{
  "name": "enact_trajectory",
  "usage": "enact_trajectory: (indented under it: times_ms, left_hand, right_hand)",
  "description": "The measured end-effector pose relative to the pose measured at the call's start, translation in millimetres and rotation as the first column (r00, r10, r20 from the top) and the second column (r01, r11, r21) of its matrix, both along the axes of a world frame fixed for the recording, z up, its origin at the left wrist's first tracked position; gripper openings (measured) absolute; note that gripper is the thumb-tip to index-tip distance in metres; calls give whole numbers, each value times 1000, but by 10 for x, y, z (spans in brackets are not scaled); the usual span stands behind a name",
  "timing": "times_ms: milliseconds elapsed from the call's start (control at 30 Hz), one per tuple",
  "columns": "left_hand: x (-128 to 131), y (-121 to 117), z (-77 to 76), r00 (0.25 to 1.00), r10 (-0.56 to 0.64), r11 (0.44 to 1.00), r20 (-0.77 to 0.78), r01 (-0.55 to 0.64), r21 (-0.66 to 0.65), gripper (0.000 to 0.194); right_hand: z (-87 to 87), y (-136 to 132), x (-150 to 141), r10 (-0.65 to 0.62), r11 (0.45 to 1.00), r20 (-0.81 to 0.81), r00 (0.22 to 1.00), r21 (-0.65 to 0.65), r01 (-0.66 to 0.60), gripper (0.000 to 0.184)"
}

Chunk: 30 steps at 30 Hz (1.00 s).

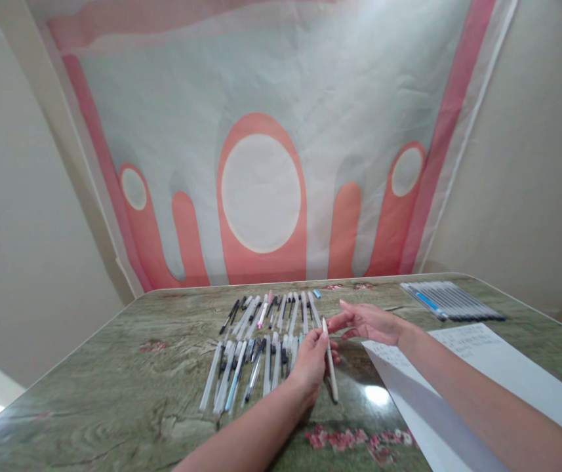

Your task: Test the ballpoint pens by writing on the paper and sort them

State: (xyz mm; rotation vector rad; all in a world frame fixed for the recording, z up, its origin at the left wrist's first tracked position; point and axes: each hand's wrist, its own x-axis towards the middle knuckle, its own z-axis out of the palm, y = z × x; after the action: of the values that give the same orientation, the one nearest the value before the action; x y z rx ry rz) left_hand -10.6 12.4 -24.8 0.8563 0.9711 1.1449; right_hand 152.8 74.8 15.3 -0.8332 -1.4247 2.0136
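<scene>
A slim white pen [330, 370] is gripped near its upper end by my left hand [313, 359], its lower end slanting down toward the tabletop. My right hand [368, 321] is beside the pen's top with thumb raised and fingers spread apart. Its fingertips come close to the pen; whether they touch it I cannot tell. Just left of my left hand lies a front row of pens [235, 377], clear, black and light blue, partly hidden by that hand. Behind it is a back row of pens [262, 311], with a pink one among them. A small blue pen cap [317, 294] lies at its right end.
Under my right forearm a white paper [477, 354] with handwriting covers the table's right side. Farther back, a neat row of grey pens [458, 301] has one blue piece [428, 303] on it. The wood-patterned table [113, 387] meets a printed backdrop [261, 78].
</scene>
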Motion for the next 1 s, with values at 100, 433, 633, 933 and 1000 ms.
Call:
enact_trajectory:
  times_ms: [100,433,633,933,1000]
  left_hand:
    - [-1,-3,-3,1000,-6,1000,0,6,21,26]
    - [-18,17,5,997,27,999,74,-25,-25,20]
    - [-17,17,10,994,17,999,104,-13,-40,20]
    - [-10,-20,61,996,-54,998,74,56,-26,28]
    - [-13,-20,64,996,-66,998,67,68,-20,29]
  right_hand:
    - [-26,-11,-39,-36,999,29,999,-9,36,46]
    - [94,-55,-30,-26,1000,-25,999,7,26,46]
    - [4,-13,-36,-108,994,74,991,21,107,34]
    - [-154,-123,-285,-136,985,43,990,109,130,38]
    - [-163,-109,-280,-206,973,72,976,124,197,34]
